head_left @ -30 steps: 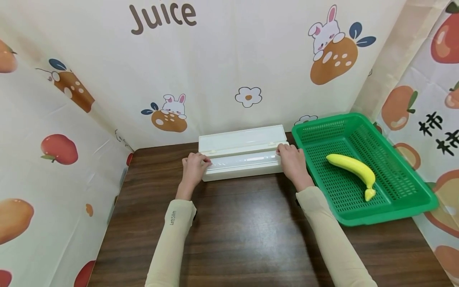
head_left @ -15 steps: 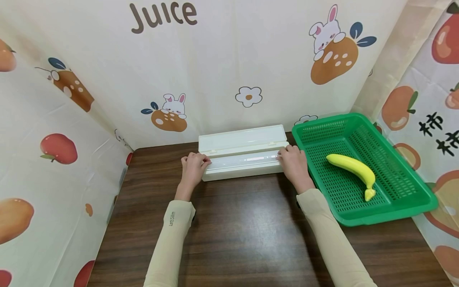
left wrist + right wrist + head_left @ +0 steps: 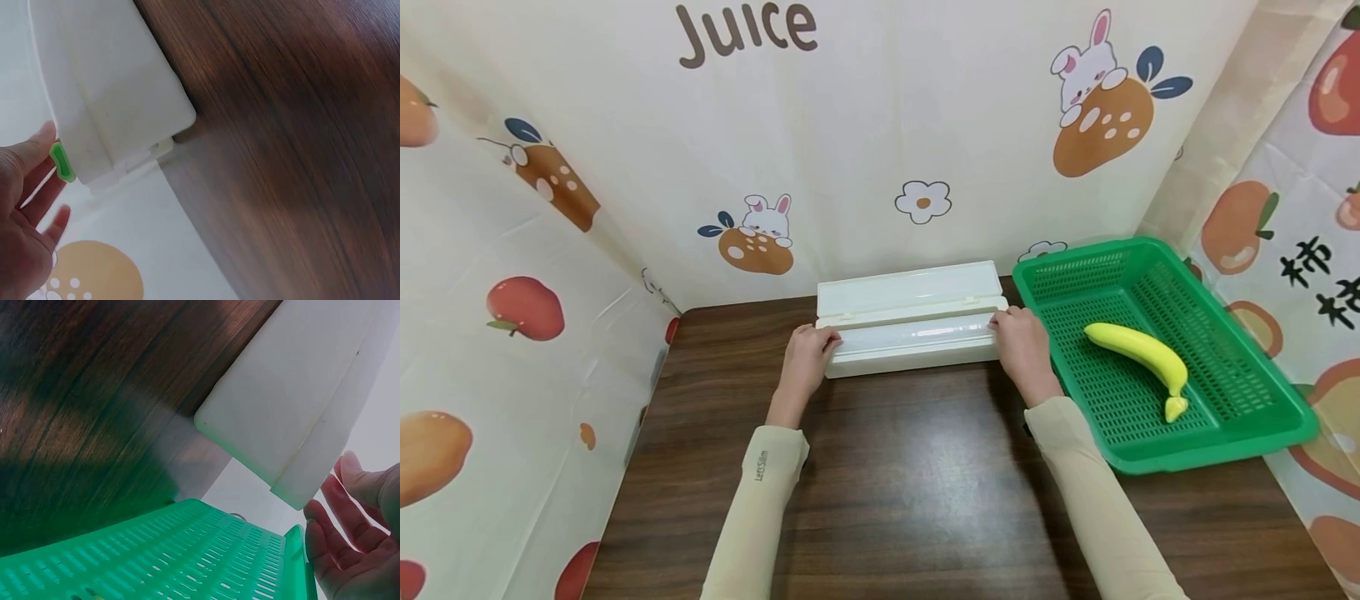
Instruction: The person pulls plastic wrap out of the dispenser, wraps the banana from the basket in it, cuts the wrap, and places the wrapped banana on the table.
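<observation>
A long white cling film dispenser (image 3: pixel 917 359) lies on the table with its hinged lid (image 3: pixel 910 289) swung back. Inside it, a shiny roll of cling film (image 3: pixel 917 333) runs along the length. My left hand (image 3: pixel 805 360) is at the left end, thumb and index finger pinching at the film's edge. At the right end my right hand (image 3: pixel 1022 346) pinches likewise, thumb and fingertip meeting by the box corner. The left wrist view shows a small green tab (image 3: pixel 62 162) on the dispenser's end, right beside the left fingers. The film between the fingertips is hardly visible.
A green perforated basket (image 3: pixel 1210 458) stands close to the right of the dispenser, holding a yellow banana (image 3: pixel 1138 354). Behind the dispenser rises a curtain (image 3: pixel 850 125) printed with fruit and rabbits. The dark wooden table (image 3: pixel 910 500) stretches out in front.
My right hand has shifted slightly to the right, toward the dispenser's corner. The left hand has sunk a little at the left end. Dispenser, basket and banana stay put.
</observation>
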A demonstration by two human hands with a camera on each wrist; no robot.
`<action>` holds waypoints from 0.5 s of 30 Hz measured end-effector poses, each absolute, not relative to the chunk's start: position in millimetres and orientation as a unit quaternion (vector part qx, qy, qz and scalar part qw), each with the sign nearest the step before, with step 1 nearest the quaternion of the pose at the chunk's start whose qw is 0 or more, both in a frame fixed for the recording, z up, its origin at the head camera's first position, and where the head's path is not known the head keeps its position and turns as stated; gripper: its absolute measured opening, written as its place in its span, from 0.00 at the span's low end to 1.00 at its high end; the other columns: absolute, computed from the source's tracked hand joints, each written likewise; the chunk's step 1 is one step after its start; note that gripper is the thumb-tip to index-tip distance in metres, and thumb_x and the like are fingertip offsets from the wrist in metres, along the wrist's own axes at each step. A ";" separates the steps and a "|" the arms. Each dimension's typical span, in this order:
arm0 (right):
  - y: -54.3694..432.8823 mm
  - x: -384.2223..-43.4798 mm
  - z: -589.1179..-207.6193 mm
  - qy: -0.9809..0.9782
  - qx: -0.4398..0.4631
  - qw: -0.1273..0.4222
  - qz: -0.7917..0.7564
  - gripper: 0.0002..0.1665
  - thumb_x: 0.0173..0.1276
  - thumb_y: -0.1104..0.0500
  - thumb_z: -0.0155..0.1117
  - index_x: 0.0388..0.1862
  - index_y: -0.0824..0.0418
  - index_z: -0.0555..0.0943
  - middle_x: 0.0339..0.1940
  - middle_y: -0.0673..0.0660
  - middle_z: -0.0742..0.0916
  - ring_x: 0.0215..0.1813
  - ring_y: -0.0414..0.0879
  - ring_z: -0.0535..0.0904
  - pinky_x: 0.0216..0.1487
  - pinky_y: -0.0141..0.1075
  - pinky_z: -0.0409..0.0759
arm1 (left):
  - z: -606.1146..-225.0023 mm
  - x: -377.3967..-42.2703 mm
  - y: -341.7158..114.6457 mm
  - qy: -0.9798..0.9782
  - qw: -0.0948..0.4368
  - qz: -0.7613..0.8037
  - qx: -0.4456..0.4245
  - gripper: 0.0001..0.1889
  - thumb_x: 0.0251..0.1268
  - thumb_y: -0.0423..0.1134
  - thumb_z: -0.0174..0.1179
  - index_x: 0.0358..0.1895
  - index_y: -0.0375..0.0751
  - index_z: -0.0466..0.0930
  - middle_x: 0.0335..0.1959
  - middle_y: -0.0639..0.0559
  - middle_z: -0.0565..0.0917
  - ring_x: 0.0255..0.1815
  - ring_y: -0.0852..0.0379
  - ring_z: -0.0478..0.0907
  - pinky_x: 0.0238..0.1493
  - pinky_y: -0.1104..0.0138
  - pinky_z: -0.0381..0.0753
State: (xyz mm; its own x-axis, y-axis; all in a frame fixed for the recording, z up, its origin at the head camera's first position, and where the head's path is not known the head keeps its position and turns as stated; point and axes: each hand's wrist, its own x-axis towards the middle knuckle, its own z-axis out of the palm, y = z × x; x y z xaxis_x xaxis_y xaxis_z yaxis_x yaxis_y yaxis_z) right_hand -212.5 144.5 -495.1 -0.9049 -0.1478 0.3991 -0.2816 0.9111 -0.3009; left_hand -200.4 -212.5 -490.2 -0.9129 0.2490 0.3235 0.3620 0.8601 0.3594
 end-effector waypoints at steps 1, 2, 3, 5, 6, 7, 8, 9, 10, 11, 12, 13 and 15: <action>144.7 -212.0 -494.7 -0.959 0.111 0.187 0.182 0.07 0.72 0.67 0.72 0.37 0.72 0.89 0.34 0.68 0.87 0.37 0.65 0.82 0.41 0.55 0.85 | -490.4 -200.1 -212.8 -0.953 0.142 -0.208 -0.170 0.02 0.67 0.29 0.70 0.37 0.32 0.88 0.34 0.41 0.91 0.37 0.44 0.89 0.66 0.46 0.79; 145.0 -211.6 -494.1 -0.959 0.110 0.187 0.184 0.06 0.71 0.67 0.72 0.37 0.72 0.89 0.34 0.68 0.87 0.37 0.65 0.82 0.41 0.55 0.85 | -490.6 -200.0 -213.2 -0.950 0.149 -0.206 -0.179 0.02 0.67 0.28 0.70 0.37 0.31 0.88 0.34 0.40 0.91 0.36 0.44 0.89 0.65 0.47 0.80; 145.2 -211.4 -493.6 -0.958 0.110 0.187 0.186 0.06 0.71 0.67 0.72 0.37 0.72 0.89 0.34 0.68 0.87 0.37 0.65 0.82 0.41 0.55 0.85 | -490.7 -199.7 -213.7 -0.948 0.155 -0.203 -0.188 0.02 0.66 0.27 0.71 0.37 0.31 0.88 0.34 0.40 0.91 0.36 0.43 0.89 0.64 0.47 0.81; 145.5 -211.3 -492.5 -0.957 0.110 0.188 0.193 0.06 0.71 0.67 0.72 0.37 0.72 0.89 0.34 0.68 0.87 0.37 0.66 0.83 0.41 0.55 0.85 | -490.3 -199.4 -214.4 -0.945 0.164 -0.201 -0.200 0.03 0.64 0.26 0.71 0.38 0.30 0.88 0.34 0.39 0.91 0.36 0.42 0.88 0.61 0.48 0.82; 145.6 -211.3 -491.8 -0.956 0.111 0.189 0.195 0.06 0.71 0.67 0.72 0.37 0.72 0.89 0.34 0.68 0.87 0.38 0.66 0.83 0.42 0.55 0.85 | -490.2 -199.2 -214.8 -0.944 0.165 -0.200 -0.204 0.03 0.63 0.26 0.71 0.39 0.30 0.89 0.35 0.39 0.91 0.37 0.41 0.88 0.60 0.48 0.83; 145.7 -211.3 -491.0 -0.956 0.111 0.188 0.198 0.06 0.71 0.67 0.72 0.37 0.72 0.89 0.34 0.68 0.87 0.38 0.66 0.83 0.42 0.55 0.85 | -490.1 -199.2 -215.1 -0.944 0.165 -0.199 -0.207 0.04 0.63 0.26 0.71 0.40 0.29 0.89 0.35 0.39 0.91 0.37 0.41 0.88 0.59 0.48 0.83; 145.8 -211.3 -490.2 -0.955 0.110 0.187 0.200 0.07 0.72 0.67 0.72 0.37 0.72 0.89 0.34 0.68 0.87 0.38 0.66 0.83 0.42 0.55 0.85 | -489.9 -199.3 -215.3 -0.943 0.166 -0.196 -0.210 0.04 0.63 0.26 0.71 0.40 0.29 0.89 0.35 0.39 0.91 0.38 0.41 0.88 0.58 0.49 0.83; 145.9 -211.3 -489.4 -0.955 0.110 0.186 0.203 0.07 0.72 0.67 0.71 0.38 0.72 0.89 0.34 0.68 0.87 0.38 0.66 0.83 0.42 0.55 0.85 | -489.8 -199.5 -215.5 -0.943 0.167 -0.193 -0.213 0.05 0.63 0.26 0.71 0.40 0.29 0.90 0.36 0.39 0.91 0.38 0.41 0.88 0.57 0.49 0.84; 146.0 -211.3 -488.9 -0.955 0.109 0.184 0.206 0.07 0.72 0.66 0.71 0.38 0.72 0.89 0.34 0.68 0.87 0.38 0.66 0.83 0.42 0.56 0.86 | -489.8 -199.6 -215.6 -0.944 0.168 -0.189 -0.214 0.04 0.64 0.26 0.71 0.40 0.29 0.90 0.35 0.39 0.91 0.38 0.41 0.88 0.57 0.49 0.84; 146.1 -211.2 -488.3 -0.955 0.109 0.182 0.209 0.07 0.73 0.66 0.71 0.38 0.72 0.89 0.34 0.68 0.87 0.39 0.66 0.83 0.42 0.56 0.86 | -489.9 -199.7 -215.6 -0.944 0.170 -0.184 -0.215 0.04 0.64 0.26 0.70 0.40 0.29 0.90 0.35 0.39 0.91 0.38 0.42 0.88 0.56 0.50 0.84; 146.1 -210.9 -487.5 -0.954 0.108 0.180 0.211 0.07 0.73 0.66 0.70 0.39 0.72 0.89 0.34 0.68 0.87 0.39 0.66 0.83 0.42 0.56 0.85 | -490.0 -199.8 -215.7 -0.944 0.173 -0.180 -0.216 0.03 0.65 0.27 0.70 0.39 0.30 0.90 0.34 0.39 0.91 0.37 0.42 0.88 0.56 0.50 0.85; 146.5 -210.6 -486.8 -0.954 0.108 0.180 0.213 0.08 0.74 0.66 0.70 0.39 0.72 0.88 0.34 0.68 0.87 0.38 0.66 0.83 0.41 0.56 0.85 | -489.9 -200.0 -215.3 -0.944 0.177 -0.176 -0.216 0.03 0.66 0.27 0.70 0.38 0.30 0.90 0.34 0.40 0.91 0.36 0.43 0.88 0.55 0.50 0.85; 147.3 -210.3 -485.8 -0.953 0.109 0.180 0.218 0.08 0.74 0.66 0.70 0.39 0.72 0.88 0.33 0.69 0.87 0.38 0.67 0.83 0.40 0.57 0.85 | -489.7 -200.1 -214.5 -0.944 0.186 -0.170 -0.215 0.03 0.67 0.28 0.69 0.37 0.31 0.90 0.32 0.40 0.91 0.35 0.44 0.88 0.54 0.50 0.85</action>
